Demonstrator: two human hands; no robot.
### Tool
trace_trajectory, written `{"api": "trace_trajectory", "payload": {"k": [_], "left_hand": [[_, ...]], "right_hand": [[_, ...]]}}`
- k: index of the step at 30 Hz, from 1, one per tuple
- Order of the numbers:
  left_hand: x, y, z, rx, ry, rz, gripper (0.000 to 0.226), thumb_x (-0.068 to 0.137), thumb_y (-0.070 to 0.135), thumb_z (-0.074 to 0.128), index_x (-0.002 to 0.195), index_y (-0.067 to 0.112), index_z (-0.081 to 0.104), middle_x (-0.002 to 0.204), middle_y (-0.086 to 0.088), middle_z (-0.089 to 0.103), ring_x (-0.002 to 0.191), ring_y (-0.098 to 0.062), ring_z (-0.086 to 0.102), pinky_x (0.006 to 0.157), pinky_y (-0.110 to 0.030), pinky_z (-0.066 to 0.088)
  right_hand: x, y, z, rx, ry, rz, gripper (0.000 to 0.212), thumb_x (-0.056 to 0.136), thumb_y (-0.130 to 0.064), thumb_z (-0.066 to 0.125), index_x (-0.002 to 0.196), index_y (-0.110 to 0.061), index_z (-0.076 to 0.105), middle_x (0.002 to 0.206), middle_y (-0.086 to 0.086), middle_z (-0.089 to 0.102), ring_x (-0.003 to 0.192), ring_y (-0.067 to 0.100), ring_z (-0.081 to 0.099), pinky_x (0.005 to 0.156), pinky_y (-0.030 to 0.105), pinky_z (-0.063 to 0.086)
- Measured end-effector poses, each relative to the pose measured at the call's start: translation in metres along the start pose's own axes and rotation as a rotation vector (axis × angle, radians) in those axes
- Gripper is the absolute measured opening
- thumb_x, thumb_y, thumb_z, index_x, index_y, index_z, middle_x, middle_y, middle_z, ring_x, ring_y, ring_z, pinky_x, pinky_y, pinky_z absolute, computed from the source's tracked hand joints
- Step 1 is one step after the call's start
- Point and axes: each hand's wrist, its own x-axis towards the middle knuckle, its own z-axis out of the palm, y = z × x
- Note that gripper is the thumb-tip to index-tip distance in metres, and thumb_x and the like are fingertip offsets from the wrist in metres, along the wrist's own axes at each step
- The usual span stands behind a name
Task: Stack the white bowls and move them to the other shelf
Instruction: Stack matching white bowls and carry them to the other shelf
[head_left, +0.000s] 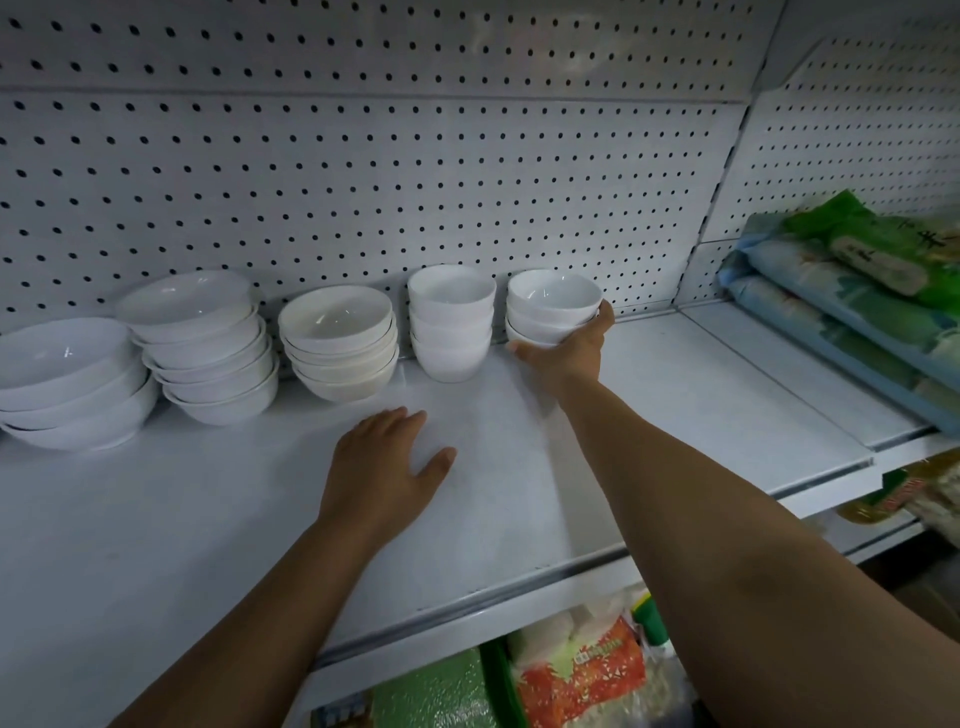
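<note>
The right hand cups the rightmost stack of small white bowls from below and from the near side, thumb on the left under the lowest bowl, fingers curled up around the right flank; the stack appears to number three bowls, and whether its base touches the shelf cannot be told, since the hand hides it. The left hand lies flat and open, palm down, on the bare shelf surface nearer the viewer, fingers together and pointing toward the far wall, thumb spread to the right, holding nothing. Just left of the gripped stack, standing apart from it, is a second stack of deeper small bowls. Further left stand a stack of medium bowls, then a taller leaning stack of wide bowls, then a low stack of large shallow bowls at the far left edge. All five stacks line the far side of the shelf against a white pegboard back panel. To the right, an adjoining shelf carries flat packaged goods in green and blue wrappers. Below the near edge of the main shelf, further packaged goods show on a lower level.
</note>
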Motion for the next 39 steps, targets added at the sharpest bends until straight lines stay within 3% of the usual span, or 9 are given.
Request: {"api": "trace_trajectory", "payload": {"k": [9, 12, 16, 18, 20, 23, 27, 32, 39], "left_hand": [[-0.001, 0.001, -0.002, -0.02, 0.024, -0.003, 0.091, 0.083, 0.079, 0.022, 0.147, 0.022, 0.052, 0.155, 0.001, 0.048, 0.144, -0.02, 0.041, 0.12, -0.04, 0.031], [0.0, 0.002, -0.003, -0.031, 0.023, -0.019, 0.082, 0.087, 0.076, 0.034, 0.146, 0.023, 0.054, 0.154, 0.002, 0.049, 0.143, -0.02, 0.042, 0.119, -0.04, 0.031], [0.0, 0.004, -0.006, -0.105, 0.036, -0.045, 0.066, 0.094, 0.066, 0.051, 0.145, 0.025, 0.053, 0.151, 0.005, 0.051, 0.141, -0.018, 0.043, 0.118, -0.041, 0.032], [0.0, 0.004, -0.009, -0.228, 0.049, -0.093, 0.061, 0.093, 0.061, 0.058, 0.143, 0.026, 0.055, 0.149, 0.005, 0.054, 0.139, -0.018, 0.045, 0.118, -0.04, 0.035], [-0.003, 0.003, -0.015, -0.403, 0.044, -0.151, 0.059, 0.092, 0.057, 0.064, 0.143, 0.03, 0.055, 0.149, 0.006, 0.053, 0.139, -0.015, 0.046, 0.116, -0.034, 0.035], [-0.015, -0.001, -0.029, -0.546, 0.022, -0.169, 0.062, 0.09, 0.051, 0.07, 0.146, 0.034, 0.051, 0.152, 0.01, 0.049, 0.139, -0.009, 0.044, 0.11, -0.023, 0.032], [-0.049, -0.011, -0.058, -0.507, 0.09, -0.16, 0.061, 0.089, 0.048, 0.072, 0.145, 0.036, 0.052, 0.149, 0.016, 0.048, 0.138, -0.006, 0.043, 0.11, -0.021, 0.029], [-0.119, -0.041, -0.095, -0.475, 0.204, -0.237, 0.058, 0.09, 0.046, 0.071, 0.144, 0.039, 0.052, 0.141, 0.024, 0.045, 0.127, 0.006, 0.04, 0.104, -0.015, 0.028], [-0.253, -0.097, -0.141, -0.281, 0.406, -0.442, 0.069, 0.082, 0.057, 0.072, 0.143, 0.031, 0.055, 0.143, 0.018, 0.045, 0.136, 0.003, 0.035, 0.112, -0.017, 0.024]], "right_hand": [[0.007, 0.0, 0.005, -0.045, 0.001, -0.007, 0.129, 0.057, -0.027, 0.098, 0.153, -0.034, 0.012, 0.15, 0.001, 0.039, 0.133, 0.025, 0.047, 0.11, 0.037, 0.042], [0.004, 0.0, 0.0, -0.045, -0.023, -0.013, 0.132, 0.057, -0.03, 0.098, 0.155, -0.035, 0.008, 0.152, -0.001, 0.041, 0.135, 0.024, 0.048, 0.115, 0.042, 0.041], [-0.018, -0.001, -0.016, 0.019, -0.075, 0.024, 0.138, 0.059, -0.03, 0.097, 0.16, -0.03, 0.003, 0.159, 0.002, 0.035, 0.138, 0.021, 0.046, 0.112, 0.032, 0.041], [-0.039, -0.003, -0.028, -0.032, -0.097, -0.012, 0.127, 0.065, -0.03, 0.094, 0.16, -0.023, 0.011, 0.158, 0.003, 0.034, 0.137, 0.018, 0.044, 0.106, 0.022, 0.038], [-0.062, -0.003, -0.041, -0.274, -0.114, -0.12, 0.105, 0.077, -0.034, 0.089, 0.157, -0.015, 0.023, 0.153, 0.006, 0.04, 0.138, 0.024, 0.045, 0.104, 0.026, 0.038], [-0.099, -0.009, -0.058, -0.535, -0.283, -0.22, 0.104, 0.084, -0.046, 0.081, 0.162, -0.015, 0.018, 0.164, 0.003, 0.034, 0.148, 0.024, 0.036, 0.112, 0.029, 0.033], [-0.143, -0.025, -0.065, -0.682, -0.57, -0.314, 0.108, 0.085, -0.051, 0.078, 0.164, -0.026, 0.01, 0.17, -0.005, 0.018, 0.155, 0.015, 0.023, 0.12, 0.027, 0.023], [-0.189, -0.049, -0.036, -0.711, -0.771, -0.432, 0.104, 0.085, -0.052, 0.076, 0.164, -0.03, 0.012, 0.17, -0.01, 0.014, 0.156, 0.01, 0.015, 0.122, 0.025, 0.017], [-0.283, -0.07, 0.057, -0.606, -1.071, -0.647, 0.095, 0.087, -0.049, 0.076, 0.162, -0.033, 0.019, 0.17, -0.009, 0.019, 0.155, 0.009, 0.018, 0.125, 0.026, 0.019]]}}
